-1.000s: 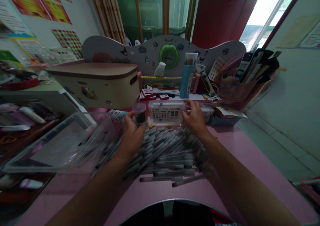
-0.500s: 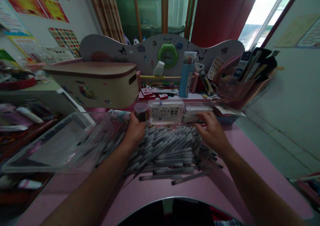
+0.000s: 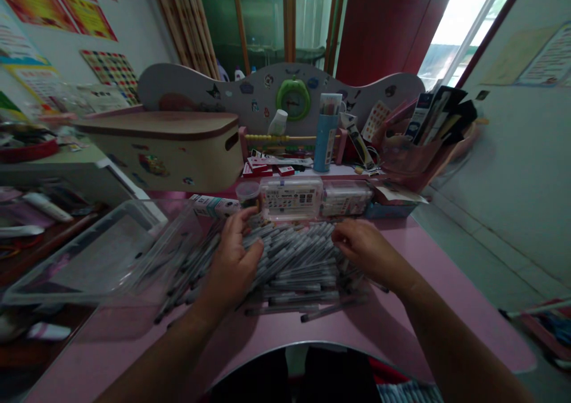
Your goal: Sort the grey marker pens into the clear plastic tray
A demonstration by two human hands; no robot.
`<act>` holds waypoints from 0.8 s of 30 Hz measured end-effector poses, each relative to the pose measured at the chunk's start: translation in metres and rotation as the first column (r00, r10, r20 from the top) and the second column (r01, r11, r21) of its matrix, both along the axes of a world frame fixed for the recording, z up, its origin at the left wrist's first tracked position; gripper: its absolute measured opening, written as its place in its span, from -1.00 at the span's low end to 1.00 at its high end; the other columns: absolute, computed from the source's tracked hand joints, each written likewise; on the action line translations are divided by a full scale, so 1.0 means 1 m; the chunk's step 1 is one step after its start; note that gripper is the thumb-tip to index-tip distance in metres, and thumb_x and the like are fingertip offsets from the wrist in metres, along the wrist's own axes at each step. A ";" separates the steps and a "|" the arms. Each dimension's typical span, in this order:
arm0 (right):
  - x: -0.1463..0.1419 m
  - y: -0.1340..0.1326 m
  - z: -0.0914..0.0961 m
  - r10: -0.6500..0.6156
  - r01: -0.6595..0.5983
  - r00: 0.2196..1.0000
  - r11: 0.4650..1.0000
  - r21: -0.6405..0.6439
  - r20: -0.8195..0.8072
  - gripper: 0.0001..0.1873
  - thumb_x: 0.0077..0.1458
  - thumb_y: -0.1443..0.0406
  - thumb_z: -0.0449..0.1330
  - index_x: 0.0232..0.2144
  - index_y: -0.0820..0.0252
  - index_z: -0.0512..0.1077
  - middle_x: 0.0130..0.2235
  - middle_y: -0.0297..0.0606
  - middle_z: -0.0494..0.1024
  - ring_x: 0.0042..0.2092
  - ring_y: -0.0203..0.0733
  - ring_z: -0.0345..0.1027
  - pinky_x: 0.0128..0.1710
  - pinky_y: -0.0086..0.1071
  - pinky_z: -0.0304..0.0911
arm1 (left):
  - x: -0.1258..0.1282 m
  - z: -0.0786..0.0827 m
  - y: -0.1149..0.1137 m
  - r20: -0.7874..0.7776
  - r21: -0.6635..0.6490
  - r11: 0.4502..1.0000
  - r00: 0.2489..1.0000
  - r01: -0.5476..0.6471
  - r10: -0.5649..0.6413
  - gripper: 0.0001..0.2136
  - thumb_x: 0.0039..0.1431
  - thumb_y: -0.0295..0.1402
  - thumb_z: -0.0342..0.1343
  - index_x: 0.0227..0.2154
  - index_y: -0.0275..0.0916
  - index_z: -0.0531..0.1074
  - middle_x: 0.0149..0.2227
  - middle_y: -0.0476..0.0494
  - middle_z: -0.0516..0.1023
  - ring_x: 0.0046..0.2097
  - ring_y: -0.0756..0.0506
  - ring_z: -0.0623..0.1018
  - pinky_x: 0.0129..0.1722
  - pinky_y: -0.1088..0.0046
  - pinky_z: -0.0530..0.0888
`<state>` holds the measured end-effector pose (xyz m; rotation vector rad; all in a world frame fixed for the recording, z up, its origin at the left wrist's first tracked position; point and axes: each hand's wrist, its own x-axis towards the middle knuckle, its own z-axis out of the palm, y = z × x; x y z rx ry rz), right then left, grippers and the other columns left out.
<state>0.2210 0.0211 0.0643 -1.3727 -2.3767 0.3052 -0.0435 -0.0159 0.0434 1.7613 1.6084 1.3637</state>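
Note:
A big heap of grey pens (image 3: 298,260) with dark ends lies across the pink desk. Over its left side is my left hand (image 3: 234,254), thumb and fingers apart, with nothing held. Just beyond those fingertips stands a small clear tub (image 3: 248,196) with a lid. My right hand (image 3: 363,245) is above the heap's right side with its fingers curled in; whatever they may hold is hidden. Behind the heap stand a clear plastic case (image 3: 292,199) with a printed label and, to its right, another clear case (image 3: 345,199) with pale items inside.
A clear plastic bin (image 3: 89,299) sits at the left, beside a lidded cream box (image 3: 191,159). A blue pencil canister (image 3: 325,141) and a green clock (image 3: 292,99) are at the back. At the right is a pink holder (image 3: 408,156) of stationery. The desk's curved front edge (image 3: 307,343) is near me.
My left hand has left the small tub and come back toward me, opening. My right hand has withdrawn from the right-hand clear case to the pens, its fingers curling. The view has shifted slightly.

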 end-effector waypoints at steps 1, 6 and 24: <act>-0.004 0.000 -0.001 0.019 -0.018 0.998 1.000 -0.018 0.054 -0.83 0.08 0.47 0.15 -0.49 0.17 0.44 -0.40 -0.25 0.50 -0.32 -0.16 0.35 -0.32 -0.36 0.14 | 0.004 0.004 -0.007 -0.063 -0.012 1.000 0.998 0.026 -0.027 -0.59 0.12 -0.44 0.05 0.06 -0.11 0.32 0.08 -0.18 0.40 0.05 -0.18 0.46 0.08 0.18 0.39; -0.025 0.000 -0.019 0.132 -0.127 0.982 0.991 -0.044 0.134 -0.89 0.12 0.43 0.21 -0.41 0.20 0.52 -0.29 -0.19 0.52 -0.23 -0.15 0.38 -0.26 -0.37 0.15 | 0.019 0.001 -0.016 -0.269 -0.012 0.993 0.956 0.118 -0.117 -0.81 0.12 -0.47 0.03 -0.23 -0.18 0.46 -0.19 -0.14 0.53 -0.09 -0.19 0.50 -0.02 0.17 0.42; -0.035 -0.001 -0.047 0.210 -0.230 0.966 0.966 0.123 0.152 -0.92 0.06 0.44 0.18 -0.39 0.21 0.45 -0.24 -0.16 0.45 -0.17 -0.08 0.28 -0.16 -0.29 0.17 | 0.020 -0.039 -0.010 -0.434 0.059 0.976 0.886 0.210 -0.165 -0.78 0.17 -0.47 0.06 -0.14 -0.16 0.47 -0.13 -0.19 0.54 -0.07 -0.22 0.47 -0.01 0.12 0.41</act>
